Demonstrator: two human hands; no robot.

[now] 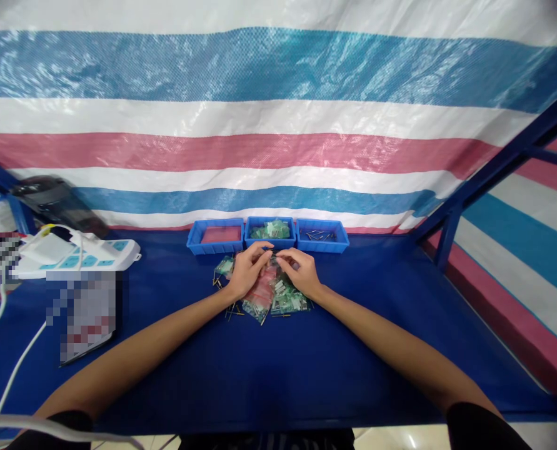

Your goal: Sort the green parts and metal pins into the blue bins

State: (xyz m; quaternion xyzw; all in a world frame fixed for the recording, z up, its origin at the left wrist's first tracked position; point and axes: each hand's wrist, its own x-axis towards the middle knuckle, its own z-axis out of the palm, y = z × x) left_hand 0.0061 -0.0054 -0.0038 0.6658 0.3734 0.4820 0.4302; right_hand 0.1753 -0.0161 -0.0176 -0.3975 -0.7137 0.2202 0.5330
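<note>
My left hand [249, 269] and my right hand [301, 270] meet over a pile in the middle of the table, fingertips pinched close together. Something small and dark shows between them, too little to name. Below the hands lie small clear plastic bags with green and whitish contents [290, 299] and reddish plastic bags [263, 289]. Thin metal pieces like screws or bits [234, 310] lie loose around the pile. Part of the pile is hidden by my hands.
Behind the pile stand a blue bin with flat red material [191, 242], a blue bin with green bags [249, 240] and a blue bin with thin metal pieces [322, 247]. A white power strip [132, 253], a blurred-out device [90, 312] and white cables occupy the left.
</note>
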